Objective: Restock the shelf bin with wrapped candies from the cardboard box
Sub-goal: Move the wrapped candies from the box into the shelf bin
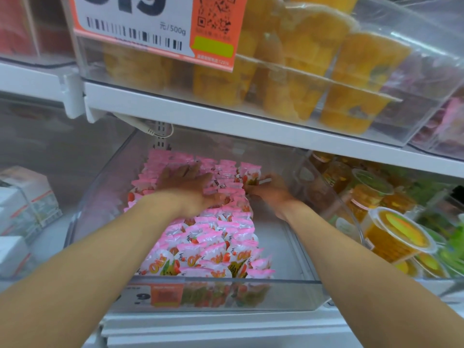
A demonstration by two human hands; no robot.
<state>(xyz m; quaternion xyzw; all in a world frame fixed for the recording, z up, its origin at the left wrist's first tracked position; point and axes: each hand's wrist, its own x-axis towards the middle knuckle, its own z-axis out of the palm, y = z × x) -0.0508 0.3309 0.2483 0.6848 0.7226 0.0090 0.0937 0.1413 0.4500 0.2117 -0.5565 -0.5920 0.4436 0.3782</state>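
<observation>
The wrapped candies lie in pink rows across the left and middle of the clear shelf bin, and a strip of the bin's floor shows along its right side. Your left hand lies flat on the rows toward the bin's back, fingers straight and spread. Your right hand, blurred, is at the bin's back right, its fingers curled on an upright candy. Right of the bin stand orange jelly cups. Above the bin, yellow cups sit behind a price label.
</observation>
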